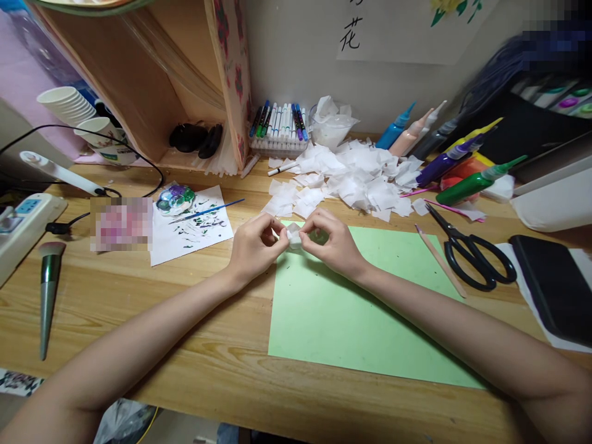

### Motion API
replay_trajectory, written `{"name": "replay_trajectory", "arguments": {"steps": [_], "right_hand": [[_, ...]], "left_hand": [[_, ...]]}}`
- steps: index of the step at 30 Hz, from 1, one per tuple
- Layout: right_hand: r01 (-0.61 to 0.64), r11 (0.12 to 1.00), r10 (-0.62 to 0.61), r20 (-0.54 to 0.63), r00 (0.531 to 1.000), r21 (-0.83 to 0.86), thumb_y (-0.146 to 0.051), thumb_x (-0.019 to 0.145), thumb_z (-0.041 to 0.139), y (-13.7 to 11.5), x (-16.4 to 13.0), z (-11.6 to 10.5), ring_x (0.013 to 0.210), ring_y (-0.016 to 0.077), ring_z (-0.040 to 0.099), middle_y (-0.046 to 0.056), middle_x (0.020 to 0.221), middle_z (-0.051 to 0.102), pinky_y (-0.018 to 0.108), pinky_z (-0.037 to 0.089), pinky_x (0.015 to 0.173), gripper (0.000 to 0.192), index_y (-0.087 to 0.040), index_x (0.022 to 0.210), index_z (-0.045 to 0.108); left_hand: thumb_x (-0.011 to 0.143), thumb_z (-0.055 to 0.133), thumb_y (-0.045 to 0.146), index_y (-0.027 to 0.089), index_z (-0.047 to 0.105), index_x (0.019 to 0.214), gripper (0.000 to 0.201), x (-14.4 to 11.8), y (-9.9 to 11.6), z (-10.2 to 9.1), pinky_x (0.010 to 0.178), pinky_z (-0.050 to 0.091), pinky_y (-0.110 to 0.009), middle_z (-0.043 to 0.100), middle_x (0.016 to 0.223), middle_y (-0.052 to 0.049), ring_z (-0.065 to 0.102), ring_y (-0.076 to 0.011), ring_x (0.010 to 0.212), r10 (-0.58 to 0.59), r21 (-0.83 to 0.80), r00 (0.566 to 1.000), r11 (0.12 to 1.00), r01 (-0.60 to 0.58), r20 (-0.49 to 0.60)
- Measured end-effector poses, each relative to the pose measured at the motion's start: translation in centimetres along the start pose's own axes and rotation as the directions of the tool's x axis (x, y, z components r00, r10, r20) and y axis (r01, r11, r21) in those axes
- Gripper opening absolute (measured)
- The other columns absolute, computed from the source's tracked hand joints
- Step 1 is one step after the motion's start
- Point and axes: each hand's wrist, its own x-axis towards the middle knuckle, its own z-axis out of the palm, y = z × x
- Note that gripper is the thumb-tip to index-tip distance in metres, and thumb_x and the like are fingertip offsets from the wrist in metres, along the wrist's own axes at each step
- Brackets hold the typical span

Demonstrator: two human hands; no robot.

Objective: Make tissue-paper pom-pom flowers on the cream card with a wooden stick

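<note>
Between my two hands is a small square of thin white tissue paper (293,234). My left hand (255,243) pinches its left side with thumb and forefinger. On the other side, my right hand (333,242) pinches the paper the same way. Both hands are just above the top left corner of a light green sheet of paper (361,333). Right behind them spreads a loose heap of white tissue pieces (356,179) of similar size.
Black scissors (472,253) and a wooden stick (441,262) lie at the right, beside a black phone (552,287). Paint bottles (481,180) line the back right. To the left are a blue paintbrush (208,211) on paint-marked paper (194,240), and a makeup brush (49,296).
</note>
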Motion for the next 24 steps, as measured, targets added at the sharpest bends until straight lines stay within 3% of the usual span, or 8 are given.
{"name": "replay_trajectory", "arguments": {"steps": [6,11,20,23,24], "right_hand": [[-0.123,0.989,0.126,-0.036,0.991,0.083,-0.016,0.075,0.059,0.4,0.4,-0.1,0.066,0.0131,0.045,0.000,0.070,0.051,0.028,0.035,0.061,0.011,-0.019,0.065,0.054],[-0.136,0.987,0.142,-0.069,0.987,0.088,-0.020,0.075,0.059,0.5,0.5,-0.1,0.066,0.0134,0.045,0.000,0.070,0.052,0.028,0.036,0.062,0.013,-0.019,0.063,0.054],[-0.177,0.984,0.177,-0.171,0.969,0.015,-0.016,0.075,0.056,1.7,0.8,-0.3,0.070,0.0145,0.048,0.000,0.071,0.052,0.030,0.039,0.066,0.013,-0.019,0.063,0.053],[-0.200,0.979,0.187,-0.216,0.958,-0.039,-0.019,0.077,0.057,2.0,0.8,-0.3,0.080,0.0176,0.050,0.004,0.084,0.054,0.035,0.041,0.074,0.003,-0.020,0.080,0.059],[-0.198,0.979,0.181,-0.244,0.953,-0.046,-0.019,0.078,0.057,1.9,0.8,-0.4,0.084,0.0186,0.050,0.005,0.091,0.053,0.036,0.041,0.078,0.013,-0.020,0.090,0.059]], "left_hand": [[0.079,0.057,0.022,0.018,0.053,0.072,0.010,0.3,-0.5,0.0,0.054,0.043,-0.023,0.057,0.069,0.000,0.052,-0.0102,0.059,-0.133,-0.111,0.990,0.986,0.127,-0.050],[0.080,0.057,0.024,0.019,0.052,0.071,0.012,0.5,-0.8,0.1,0.054,0.043,-0.023,0.057,0.067,0.001,0.052,-0.0100,0.057,-0.213,-0.187,0.973,0.963,0.195,-0.083],[0.079,0.057,0.022,0.018,0.054,0.069,0.011,0.8,-1.2,0.0,0.052,0.039,-0.022,0.053,0.063,0.003,0.047,-0.0089,0.055,-0.318,-0.175,0.925,0.943,0.284,-0.210],[0.078,0.057,0.021,0.018,0.053,0.068,0.011,0.8,-1.1,0.0,0.052,0.039,-0.022,0.054,0.063,0.003,0.047,-0.0087,0.055,-0.305,-0.162,0.928,0.948,0.275,-0.212],[0.078,0.058,0.021,0.018,0.053,0.068,0.012,0.8,-1.1,0.0,0.052,0.039,-0.022,0.054,0.063,0.003,0.047,-0.0087,0.054,-0.300,-0.164,0.932,0.949,0.270,-0.204]]}}
